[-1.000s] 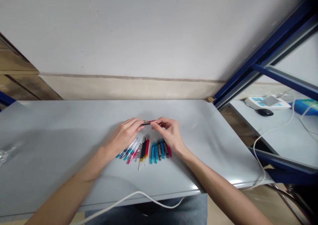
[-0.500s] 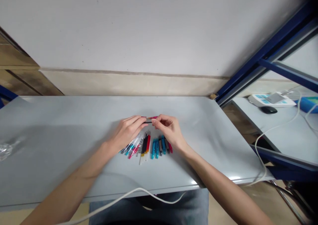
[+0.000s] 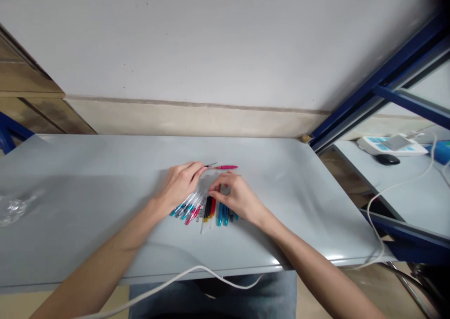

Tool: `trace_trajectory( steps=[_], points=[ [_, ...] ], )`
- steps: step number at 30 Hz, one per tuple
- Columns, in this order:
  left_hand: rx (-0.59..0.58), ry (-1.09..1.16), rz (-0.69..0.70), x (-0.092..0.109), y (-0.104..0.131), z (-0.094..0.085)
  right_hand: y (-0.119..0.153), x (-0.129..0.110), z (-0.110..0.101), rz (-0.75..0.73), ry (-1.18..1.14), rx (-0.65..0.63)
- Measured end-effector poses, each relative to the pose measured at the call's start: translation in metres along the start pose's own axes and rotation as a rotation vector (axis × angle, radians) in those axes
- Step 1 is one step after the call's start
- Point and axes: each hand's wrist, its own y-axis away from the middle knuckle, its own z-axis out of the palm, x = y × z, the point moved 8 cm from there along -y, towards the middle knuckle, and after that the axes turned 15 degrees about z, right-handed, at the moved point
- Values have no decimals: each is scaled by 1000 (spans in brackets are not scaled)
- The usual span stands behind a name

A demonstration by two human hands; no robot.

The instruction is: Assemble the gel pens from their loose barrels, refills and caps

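Observation:
My left hand point(image 3: 183, 183) pinches a thin dark rod point(image 3: 212, 164) that sticks out to the right of its fingertips. Just right of that, a pink pen point(image 3: 227, 167) lies on the table. My right hand point(image 3: 232, 192) is curled over the top ends of a row of black and red refills point(image 3: 210, 208), its thumb and fingers close together; whether it grips one is hidden. Clear pen barrels with coloured ends point(image 3: 186, 209) fan out below my left hand. Several blue and grey pen parts point(image 3: 222, 214) lie partly under my right hand.
Crumpled clear plastic point(image 3: 12, 210) lies at the table's far left. A white cable point(image 3: 197, 268) crosses the front edge. On a side table at right are a black mouse point(image 3: 387, 159) and a white device point(image 3: 376, 145).
My right hand has left the left hand's fingertips and moved down to the refills, uncovering the pink pen. My left hand still holds the dark rod. The view has shifted slightly.

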Motion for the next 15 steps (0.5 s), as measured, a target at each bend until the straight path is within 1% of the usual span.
trace_trajectory(
  steps=[2, 4, 11, 15],
  points=[
    [-37, -20, -32, -4, 1, 1, 3, -5, 6, -46, 139, 4],
    [-79, -58, -52, -6, 1, 4, 5, -6, 11, -63, 216, 2],
    [-230, -207, -140, -12, 4, 11, 7, -8, 24, -96, 301, -16],
    [-305, -254, -163, -14, 6, 14, 9, -10, 29, -128, 325, -33]
  ],
)
